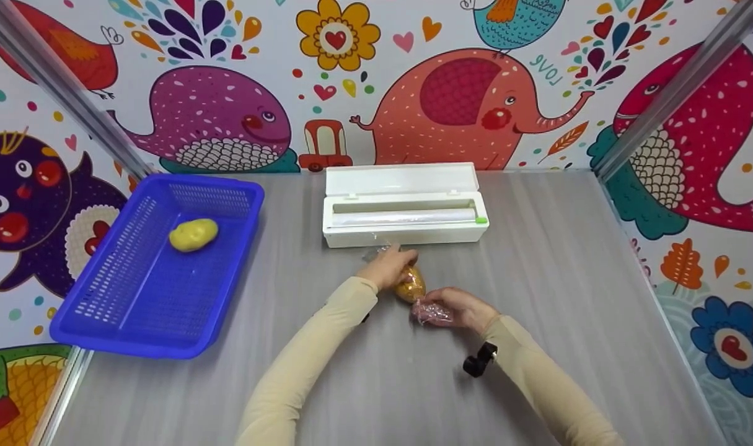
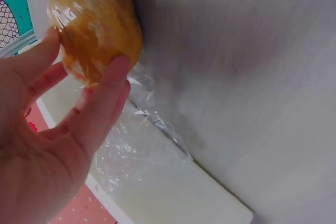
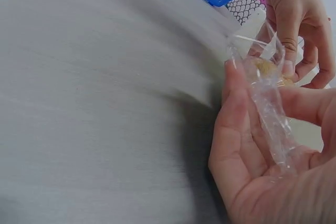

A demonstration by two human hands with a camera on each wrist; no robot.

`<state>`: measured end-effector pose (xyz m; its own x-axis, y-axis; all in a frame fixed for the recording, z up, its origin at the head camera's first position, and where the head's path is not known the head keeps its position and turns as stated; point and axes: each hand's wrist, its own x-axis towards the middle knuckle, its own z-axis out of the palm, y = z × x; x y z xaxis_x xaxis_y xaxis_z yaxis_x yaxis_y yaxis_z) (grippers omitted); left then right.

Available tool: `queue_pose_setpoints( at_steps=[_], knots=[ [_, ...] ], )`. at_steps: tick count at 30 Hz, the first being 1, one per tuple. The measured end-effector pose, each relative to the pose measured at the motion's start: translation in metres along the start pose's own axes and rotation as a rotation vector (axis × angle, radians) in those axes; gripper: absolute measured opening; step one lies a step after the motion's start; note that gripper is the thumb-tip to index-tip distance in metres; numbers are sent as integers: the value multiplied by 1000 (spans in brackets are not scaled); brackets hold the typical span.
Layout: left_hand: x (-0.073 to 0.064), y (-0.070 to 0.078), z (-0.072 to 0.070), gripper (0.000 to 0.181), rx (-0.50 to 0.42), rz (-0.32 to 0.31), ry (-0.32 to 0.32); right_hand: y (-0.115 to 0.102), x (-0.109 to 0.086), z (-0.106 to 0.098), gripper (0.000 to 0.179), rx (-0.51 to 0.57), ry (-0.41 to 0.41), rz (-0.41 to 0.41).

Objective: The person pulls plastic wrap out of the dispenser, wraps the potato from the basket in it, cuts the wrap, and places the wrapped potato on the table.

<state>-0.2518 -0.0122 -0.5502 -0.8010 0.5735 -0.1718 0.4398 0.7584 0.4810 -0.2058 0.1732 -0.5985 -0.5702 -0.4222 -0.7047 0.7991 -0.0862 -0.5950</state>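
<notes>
A brownish-yellow potato (image 1: 413,288) wrapped in clear cling film is held between both hands, over the table in front of the white box. My left hand (image 1: 383,269) grips its far end, thumb and fingers curled round it in the left wrist view. A loose tail of cling film (image 2: 139,129) trails from that end past the fingers. At the near end, my right hand (image 1: 466,306) holds the gathered loose cling film (image 3: 270,114), which lies along the palm between thumb and fingers in the right wrist view.
A white cling film box (image 1: 407,235) with its lid raised stands at the back, a film roll (image 1: 404,217) inside and a green slider (image 1: 481,220) at its right. To the left, a blue basket (image 1: 227,297) contains a yellow potato (image 1: 193,235). Patterned walls enclose the grey table (image 1: 556,260).
</notes>
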Motion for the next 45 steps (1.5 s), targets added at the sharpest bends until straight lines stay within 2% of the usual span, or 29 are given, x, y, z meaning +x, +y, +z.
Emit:
queue_pose_setpoints(
  at_steps=[5,9,14,18,21,23,28,31,34,40,45],
  knots=[
    [1,2,1,29,36,17,0,2,2,1,18,-29,42,-2],
    [3,2,1,28,72,37,5,2,1,3,13,15,46,-22],
    [4,-1,0,29,55,37,-10,-1,-7,4,11,107,102,-79],
    [6,-7,-3,33,-8,21,-19,-5,-13,6,5,134,142,-159],
    [6,-12,-6,36,-70,7,-25,-9,-16,8,6,141,129,-202],
    [7,-13,-6,36,-89,14,-27,-12,-19,8,9,155,92,-203],
    [10,-14,-6,34,-85,34,-36,-19,-30,5,35,163,-35,-156],
    [10,-14,-6,34,-89,35,-40,-21,-32,3,45,79,-82,-166],
    [9,-16,-6,34,-105,56,-29,-20,-28,2,42,-60,-88,-217],
    [9,-21,-3,35,-121,112,28,-19,-18,4,20,-331,3,-343],
    [8,-25,1,36,-231,116,20,-20,-10,8,11,-447,48,-427]
  ],
)
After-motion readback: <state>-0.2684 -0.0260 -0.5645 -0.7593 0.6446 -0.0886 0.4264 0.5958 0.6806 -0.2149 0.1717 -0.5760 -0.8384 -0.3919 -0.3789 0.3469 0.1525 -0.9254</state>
